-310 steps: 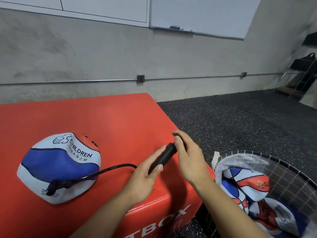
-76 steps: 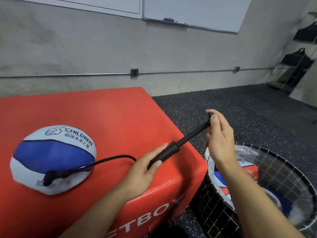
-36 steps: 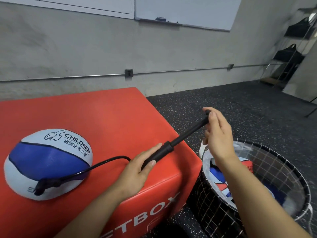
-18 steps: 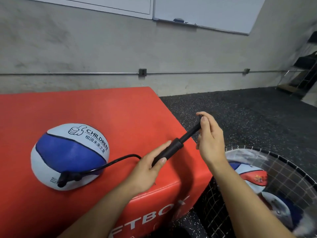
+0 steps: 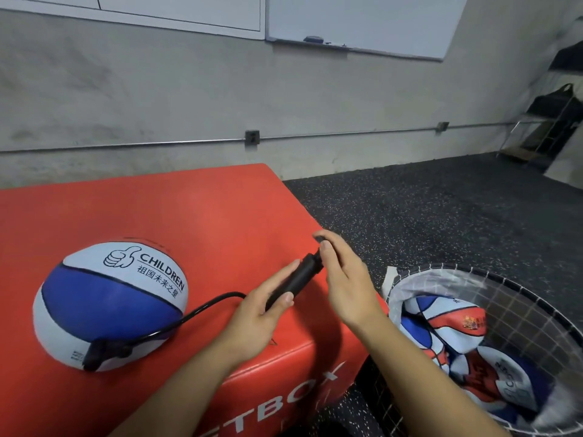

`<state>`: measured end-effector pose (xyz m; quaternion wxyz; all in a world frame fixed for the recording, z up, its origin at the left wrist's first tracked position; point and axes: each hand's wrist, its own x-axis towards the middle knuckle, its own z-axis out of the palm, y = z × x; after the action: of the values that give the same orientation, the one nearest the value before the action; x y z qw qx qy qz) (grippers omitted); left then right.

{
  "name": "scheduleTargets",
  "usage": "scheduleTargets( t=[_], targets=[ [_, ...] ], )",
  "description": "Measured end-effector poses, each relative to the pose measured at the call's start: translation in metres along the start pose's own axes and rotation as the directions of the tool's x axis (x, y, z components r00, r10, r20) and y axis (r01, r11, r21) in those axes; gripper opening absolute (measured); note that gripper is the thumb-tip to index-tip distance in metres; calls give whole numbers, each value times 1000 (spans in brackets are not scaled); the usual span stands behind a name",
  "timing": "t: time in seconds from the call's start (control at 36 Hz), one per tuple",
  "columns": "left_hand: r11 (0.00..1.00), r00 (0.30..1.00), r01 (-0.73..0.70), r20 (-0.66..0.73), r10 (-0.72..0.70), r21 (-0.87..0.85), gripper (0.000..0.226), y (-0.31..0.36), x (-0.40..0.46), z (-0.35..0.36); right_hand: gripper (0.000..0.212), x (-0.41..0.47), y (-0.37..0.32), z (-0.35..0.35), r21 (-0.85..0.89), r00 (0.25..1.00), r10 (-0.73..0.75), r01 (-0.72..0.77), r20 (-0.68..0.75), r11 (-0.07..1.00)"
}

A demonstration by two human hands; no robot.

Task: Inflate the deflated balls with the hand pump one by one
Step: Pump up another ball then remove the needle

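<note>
Closest to the camera, both forearms reach in from the bottom edge. The left hand (image 5: 255,323) has its grip wrapped around the black barrel of the hand pump (image 5: 296,283), thumb lying along the top, holding it at a slant over the front right corner of the red box (image 5: 189,216) that serves as the surface. The right hand (image 5: 342,282) pinches the pump's handle end between thumb and fingers, right up against the barrel, so barely any rod shows. A black hose (image 5: 189,316) curves left from the pump to a blue and white ball (image 5: 110,302) marked CHILDREN, sitting on the surface and looking pretty round. On the floor just right of the box, a wire basket (image 5: 536,304) holds floppy red, white and blue deflated balls (image 5: 448,335). Further back there's speckled dark flooring, then a grey wall with a whiteboard (image 5: 362,20).
</note>
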<state>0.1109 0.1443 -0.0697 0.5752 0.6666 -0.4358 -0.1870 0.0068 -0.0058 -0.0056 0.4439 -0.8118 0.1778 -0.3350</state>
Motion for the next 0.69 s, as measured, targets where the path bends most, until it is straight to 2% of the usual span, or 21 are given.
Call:
scheduleTargets(
  t=[0.08,0.28,0.39,0.47,0.61,0.69],
  targets=[
    [1000,1000,-2,9,2,7,52,0,-1,1,27,2,2,-11,-22,1000,-18,17,-11,1000],
    [998,998,-19,66,15,63,53,3,-4,3,36,21,5,-55,75,975,27,-11,-219,997],
    [996,996,-39,87,31,84,53,5,-5,4,29,25,-5,-78,116,942,34,6,-335,993],
    [996,995,-46,90,38,83,52,5,-6,3,30,25,-13,-85,188,934,78,-12,-348,982],
    [997,997,-39,68,34,71,53,5,-5,2,30,29,-14,-68,121,917,46,3,-397,993],
    [997,999,-30,45,27,72,53,3,-3,3,32,31,-9,-52,121,937,38,4,-347,993]
  ],
)
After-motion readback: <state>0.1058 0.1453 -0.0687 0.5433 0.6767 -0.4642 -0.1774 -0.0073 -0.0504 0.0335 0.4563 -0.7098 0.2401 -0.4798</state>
